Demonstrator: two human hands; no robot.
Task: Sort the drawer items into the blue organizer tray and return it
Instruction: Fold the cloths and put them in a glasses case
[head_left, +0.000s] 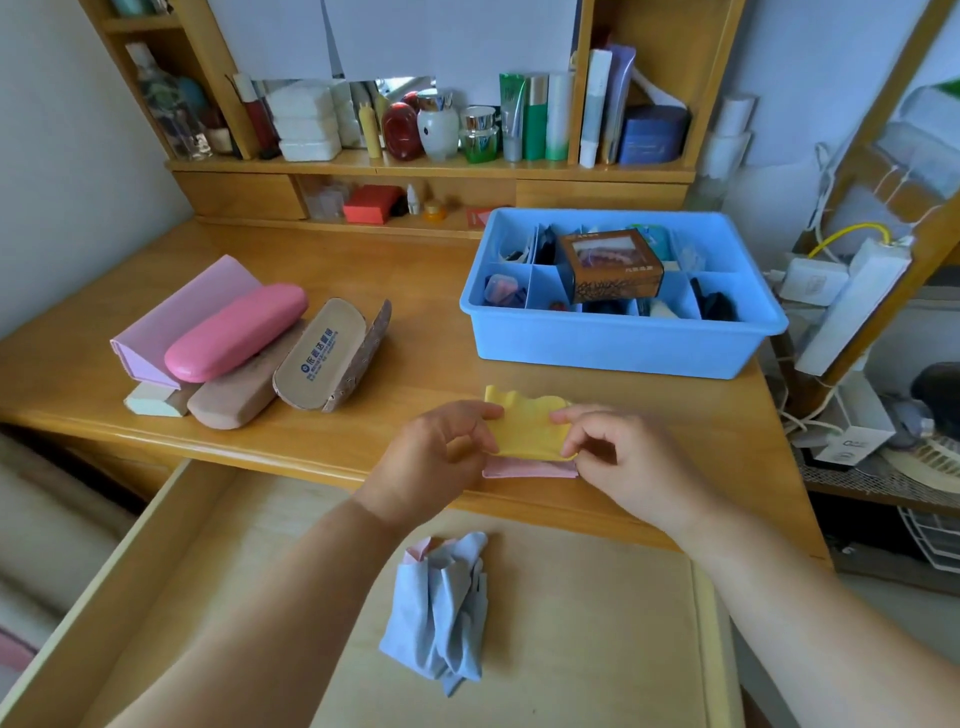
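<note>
A yellow cloth (524, 427) lies near the desk's front edge, on top of a pink cloth (530, 470). My left hand (436, 457) pinches its left side and my right hand (623, 457) pinches its right side. The blue organizer tray (618, 343) stands on the desk behind, to the right, with small items in its compartments and a brown box (610, 265) resting on top. Below my arms the drawer (171, 571) is pulled out. A crumpled grey-blue cloth (441, 608) with a bit of pink cloth lies in it.
Several glasses cases lie at the desk's left: a pink hard case (236, 332), a lilac folding case (171, 312), a beige case (239, 389) and an open patterned case (332, 353). Bottles and jars fill the shelf (431, 163) behind. Cables and chargers (831, 291) crowd the right.
</note>
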